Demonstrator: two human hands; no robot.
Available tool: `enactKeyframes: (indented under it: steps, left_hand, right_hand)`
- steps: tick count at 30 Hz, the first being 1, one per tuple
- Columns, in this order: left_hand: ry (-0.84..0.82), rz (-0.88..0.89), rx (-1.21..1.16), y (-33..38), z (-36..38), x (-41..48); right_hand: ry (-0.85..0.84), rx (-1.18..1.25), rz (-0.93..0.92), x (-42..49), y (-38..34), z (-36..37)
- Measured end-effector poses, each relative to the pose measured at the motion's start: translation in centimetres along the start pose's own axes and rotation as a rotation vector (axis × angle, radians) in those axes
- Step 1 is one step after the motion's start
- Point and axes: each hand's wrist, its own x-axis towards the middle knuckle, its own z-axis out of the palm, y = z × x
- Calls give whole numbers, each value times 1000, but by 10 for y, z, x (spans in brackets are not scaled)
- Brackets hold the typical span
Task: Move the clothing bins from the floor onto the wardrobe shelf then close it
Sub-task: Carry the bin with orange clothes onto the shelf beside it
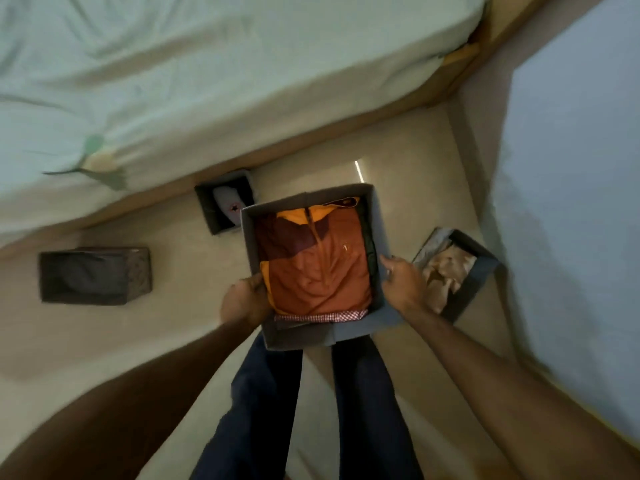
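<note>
while the dark bin (95,277) sits on the floor (173,341) at left, our left hand (244,299) clasps the orange-clothes bin's (311,332) left wall, our right hand (403,284) clasps its right wall; it hangs above our legs (360,393). we'd keep it level, grips even.

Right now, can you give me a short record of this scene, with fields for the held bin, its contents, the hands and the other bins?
held bin: grey bin, gripped at both side walls
contents: orange garment; checked cloth at the near edge
left hand: grips the left wall
right hand: grips the right wall
other bins: dark bin at left; small bin by the bed; bin with beige cloth at right; all on the floor
</note>
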Motion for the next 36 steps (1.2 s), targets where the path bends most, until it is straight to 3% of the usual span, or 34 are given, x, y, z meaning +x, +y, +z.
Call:
enactKeyframes:
  steps: [10,20,26,36]
  left_hand:
    - [137,315,-12,29,-120,-172]
    - [73,800,240,103,-189,-238]
    - [-53,1175,374,156,-169,-296]
    - [-374,1485,616,202,-51,-435]
  right_hand:
    - [237,127,174,-230,-56,-120]
    - [684,441,589,-409,-96,-105]
    - [932,609,838,-489,-85,-83]
    - [1238,749,1191,-634,-20,-41]
